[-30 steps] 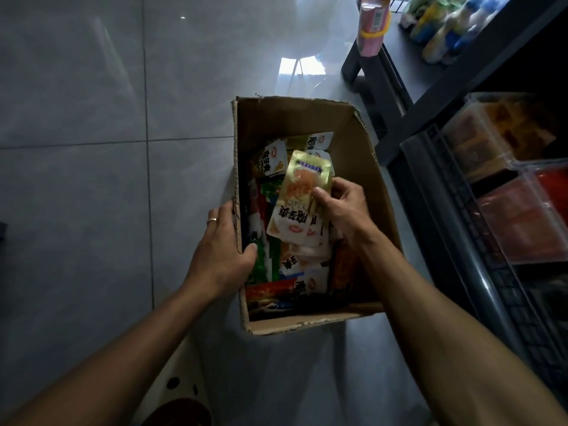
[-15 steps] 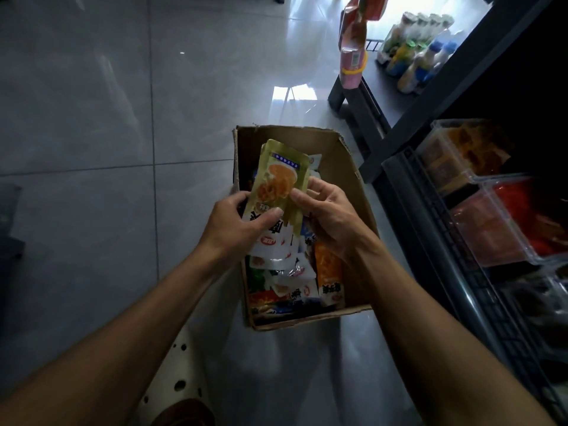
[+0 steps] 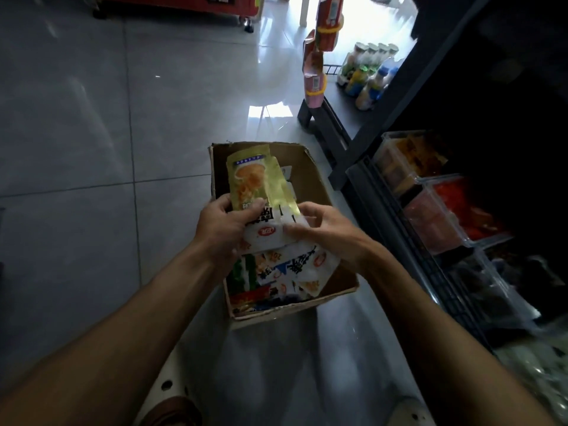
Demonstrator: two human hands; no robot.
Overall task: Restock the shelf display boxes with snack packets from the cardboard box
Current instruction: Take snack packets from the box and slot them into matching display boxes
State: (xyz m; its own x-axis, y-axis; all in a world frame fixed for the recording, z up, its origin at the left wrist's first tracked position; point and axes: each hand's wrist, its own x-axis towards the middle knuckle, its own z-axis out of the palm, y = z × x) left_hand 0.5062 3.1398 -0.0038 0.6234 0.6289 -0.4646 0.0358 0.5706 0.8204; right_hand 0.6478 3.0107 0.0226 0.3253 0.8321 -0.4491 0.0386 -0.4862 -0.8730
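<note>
An open cardboard box [image 3: 316, 182] stands on the floor, with several snack packets [image 3: 292, 272] lying loose inside. Above the box, both hands hold a small stack of gold-and-white snack packets [image 3: 255, 186], fanned slightly. My left hand [image 3: 221, 232] grips the stack from the left with the thumb over its front. My right hand [image 3: 325, 232] pinches the stack's lower right edge. Clear display boxes [image 3: 436, 216] with orange and red packets sit on the dark shelf at the right.
The black shelf unit [image 3: 399, 192] runs down the right side, close to the box. Bottles [image 3: 368, 75] stand on a low shelf at the back right, beside a hanging strip of pink packs [image 3: 316, 72]. Grey tiled floor [image 3: 92, 149] spreads to the left.
My left hand left the box rim and joined the right hand on the packets. The stack rose out of the box, and the view tilted up toward the shelf.
</note>
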